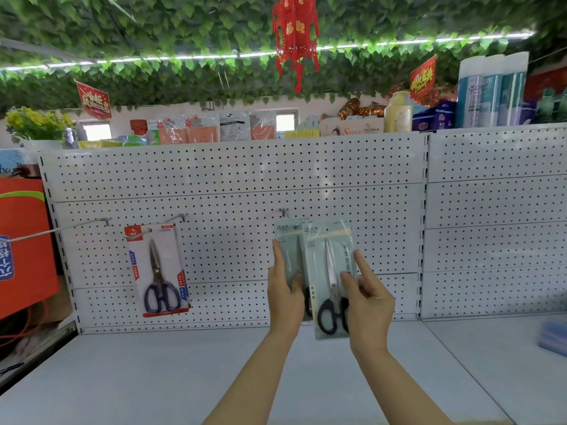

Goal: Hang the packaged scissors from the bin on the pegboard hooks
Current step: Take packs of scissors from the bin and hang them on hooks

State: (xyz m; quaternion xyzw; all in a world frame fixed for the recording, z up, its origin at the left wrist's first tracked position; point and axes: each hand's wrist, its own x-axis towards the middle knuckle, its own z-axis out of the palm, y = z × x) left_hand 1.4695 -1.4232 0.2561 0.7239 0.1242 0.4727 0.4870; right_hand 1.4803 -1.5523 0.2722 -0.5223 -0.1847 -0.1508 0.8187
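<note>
Two pale green scissor packs are held up against the white pegboard, just below a hook. My left hand grips the rear pack by its left edge. My right hand pinches the front pack, which shows black-handled scissors and overlaps the rear one. The rear pack's top seems to sit on the hook; whether the front pack's hole is on it I cannot tell. To the left, a red-and-white scissor pack hangs on another hook. The bin is out of sight.
A long bare hook sticks out at the far left. The white shelf lies below the board. A blue object rests on the right shelf section. An orange box stands left. Goods line the top of the unit.
</note>
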